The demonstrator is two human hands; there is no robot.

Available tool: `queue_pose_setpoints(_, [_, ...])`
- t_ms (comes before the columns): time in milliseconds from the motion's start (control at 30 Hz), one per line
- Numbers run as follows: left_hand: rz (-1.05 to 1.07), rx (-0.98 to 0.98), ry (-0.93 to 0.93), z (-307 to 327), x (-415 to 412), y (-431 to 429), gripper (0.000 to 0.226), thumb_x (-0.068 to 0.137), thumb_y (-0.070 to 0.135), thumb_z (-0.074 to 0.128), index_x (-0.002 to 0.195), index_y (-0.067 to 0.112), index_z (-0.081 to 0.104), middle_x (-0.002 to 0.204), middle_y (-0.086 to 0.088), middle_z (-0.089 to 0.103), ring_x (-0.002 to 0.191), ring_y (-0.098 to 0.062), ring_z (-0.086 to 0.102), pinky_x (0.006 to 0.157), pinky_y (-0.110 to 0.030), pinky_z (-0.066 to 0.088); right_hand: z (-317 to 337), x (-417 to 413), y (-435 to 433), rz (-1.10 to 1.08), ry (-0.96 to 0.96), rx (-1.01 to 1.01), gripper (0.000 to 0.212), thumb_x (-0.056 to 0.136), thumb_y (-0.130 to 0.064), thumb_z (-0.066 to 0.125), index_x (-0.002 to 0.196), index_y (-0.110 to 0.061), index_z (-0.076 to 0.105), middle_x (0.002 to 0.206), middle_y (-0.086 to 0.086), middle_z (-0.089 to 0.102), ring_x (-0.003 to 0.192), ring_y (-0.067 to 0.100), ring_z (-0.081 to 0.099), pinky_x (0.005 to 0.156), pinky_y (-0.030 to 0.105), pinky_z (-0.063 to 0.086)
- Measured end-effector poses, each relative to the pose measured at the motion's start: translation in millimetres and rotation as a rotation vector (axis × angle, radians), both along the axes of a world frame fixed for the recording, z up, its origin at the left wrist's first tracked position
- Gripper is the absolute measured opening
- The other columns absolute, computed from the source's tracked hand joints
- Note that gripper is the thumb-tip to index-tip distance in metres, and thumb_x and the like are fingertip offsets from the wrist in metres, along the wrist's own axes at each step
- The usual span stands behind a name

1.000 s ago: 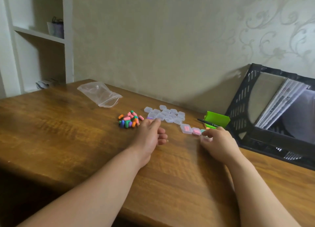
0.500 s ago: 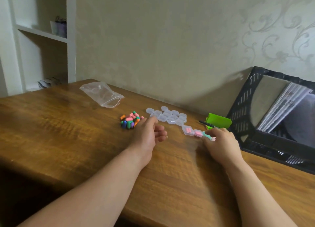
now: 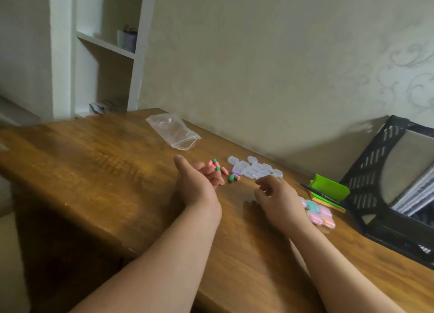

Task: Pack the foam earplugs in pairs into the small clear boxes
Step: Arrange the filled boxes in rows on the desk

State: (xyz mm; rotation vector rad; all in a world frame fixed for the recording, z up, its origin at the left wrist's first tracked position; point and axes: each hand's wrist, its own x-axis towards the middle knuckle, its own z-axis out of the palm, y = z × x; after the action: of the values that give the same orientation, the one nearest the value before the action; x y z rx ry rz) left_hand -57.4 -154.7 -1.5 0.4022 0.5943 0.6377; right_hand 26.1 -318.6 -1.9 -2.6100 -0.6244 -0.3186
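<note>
Brown wood-grain table (image 3: 94,171). Crumpled clear plastic bag (image 3: 173,131), far side. Left grip (image 3: 197,183): slack, fingers loosely curled, empty, beside the loose foam earplugs (image 3: 218,168), small rounded cylinders in pink, green, orange and purple. Empty clear boxes (image 3: 254,169), rounded squares, clustered. Right grip (image 3: 277,195): relaxed, holding nothing. Filled boxes (image 3: 318,212), pastel, touching. Black slotted file rack (image 3: 375,162).

Brown wooden table (image 3: 94,162): varnished, semi-gloss, visible grain.
Clear plastic zip bag (image 3: 173,130): glossy, crinkled.
Small clear plastic boxes (image 3: 254,169): smooth, translucent.
Coloured foam earplugs (image 3: 231,177): matt.
Black slotted plastic file rack (image 3: 366,171): smooth.
</note>
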Motion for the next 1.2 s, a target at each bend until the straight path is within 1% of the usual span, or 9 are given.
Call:
queue_pose_setpoints(133, [-0.021,0.074,0.014,0.8,-1.2,-4.0,0.073,0.109,0.070,0.030,0.086,0.012,0.067,0.074,-0.007,0.067,0.066,-0.019,0.064,0.071,-0.030,0.055,4.3,22.1,25.3,-0.072,-0.008,-0.088,0.049,0.103,-0.023,0.066,0.150,-0.033,0.056,0.145,-0.003,0.060,0.122,0.020,0.064,0.097,0.039,0.060])
queue_pose_setpoints(233, [-0.029,0.110,0.000,0.3,-0.4,-4.6,0.073,0.110,0.068,0.029,0.093,0.008,0.067,0.072,-0.008,0.064,0.059,-0.017,0.064,0.061,-0.026,0.052,6.1,37.8,38.5,-0.109,-0.044,-0.292,0.065,0.104,-0.019,0.060,0.163,-0.032,0.039,0.165,0.003,0.043,0.148,0.030,0.042,0.121,0.051,0.041])
queue_pose_setpoints(367, [-0.029,0.154,0.007,-0.9,0.6,-6.5,0.074,0.109,0.069,0.029,0.091,0.008,0.067,0.065,-0.006,0.063,0.053,-0.013,0.064,0.058,-0.023,0.051,10.1,42.1,42.3,-0.091,-0.007,-0.468,0.056,0.108,-0.022,0.047,0.163,-0.030,0.043,0.172,-0.001,0.034,0.157,0.029,0.027,0.127,0.053,0.025])
queue_pose_setpoints(567, [-0.063,0.271,0.115,-8.9,9.1,-5.5,0.051,0.110,0.048,0.042,0.111,0.006,0.070,0.080,-0.010,0.071,0.061,-0.014,0.065,0.057,-0.024,0.053,12.1,25.4,37.4,-0.083,-0.150,-0.450,0.026,0.109,-0.040,0.053,0.129,-0.031,0.067,0.133,-0.002,0.070,0.125,0.022,0.058,0.113,0.044,0.040])
queue_pose_setpoints(667, [-0.147,0.515,0.184,-5.1,5.4,-13.9,0.027,0.107,0.024,0.044,0.104,0.008,0.066,0.082,-0.013,0.071,0.064,-0.017,0.064,0.060,-0.030,0.053,15.7,14.1,30.6,-0.046,-0.041,-0.415,0.030,0.107,-0.046,0.058,0.135,-0.039,0.064,0.136,-0.005,0.068,0.117,0.020,0.065,0.106,0.040,0.051])
queue_pose_setpoints(767, [-0.318,0.918,0.262,-5.6,1.0,-22.4,0.020,0.108,0.024,0.045,0.108,0.015,0.063,0.097,-0.008,0.072,0.081,-0.020,0.067,0.067,-0.032,0.050,20.7,5.3,27.5,-0.048,0.094,-0.362,0.033,0.104,-0.045,0.063,0.137,-0.041,0.063,0.134,-0.005,0.069,0.100,0.014,0.066,0.077,0.026,0.055])
queue_pose_setpoints(933, [-0.514,1.522,0.402,-12.8,-5.1,-37.6,0.010,0.108,0.031,0.052,0.102,0.026,0.059,0.097,0.003,0.066,0.089,-0.018,0.065,0.078,-0.040,0.060,16.0,-4.0,6.3,0.003,0.290,-0.108,0.021,0.103,-0.034,0.064,0.123,-0.040,0.064,0.104,-0.008,0.071,0.083,0.002,0.065,0.060,0.019,0.046])
queue_pose_setpoints(1100, [-0.558,1.633,0.421,-12.4,-5.1,-41.5,0.040,0.107,0.033,0.062,0.144,0.029,0.051,0.138,0.002,0.063,0.116,-0.020,0.066,0.095,-0.040,0.062,7.9,1.9,-27.2,0.034,0.651,0.597,0.015,0.101,-0.023,0.069,0.115,-0.020,0.073,0.098,0.015,0.070,0.081,0.027,0.067,0.064,0.034,0.053])
queue_pose_setpoints(1200, [-0.541,1.705,0.383,-14.2,-5.4,-42.9,0.046,0.110,0.040,0.058,0.154,0.034,0.048,0.142,0.005,0.064,0.118,-0.018,0.066,0.095,-0.040,0.063,5.3,0.3,-34.1,0.133,0.828,0.718,0.016,0.103,-0.020,0.068,0.118,-0.013,0.072,0.100,0.022,0.071,0.086,0.032,0.066,0.070,0.037,0.056])
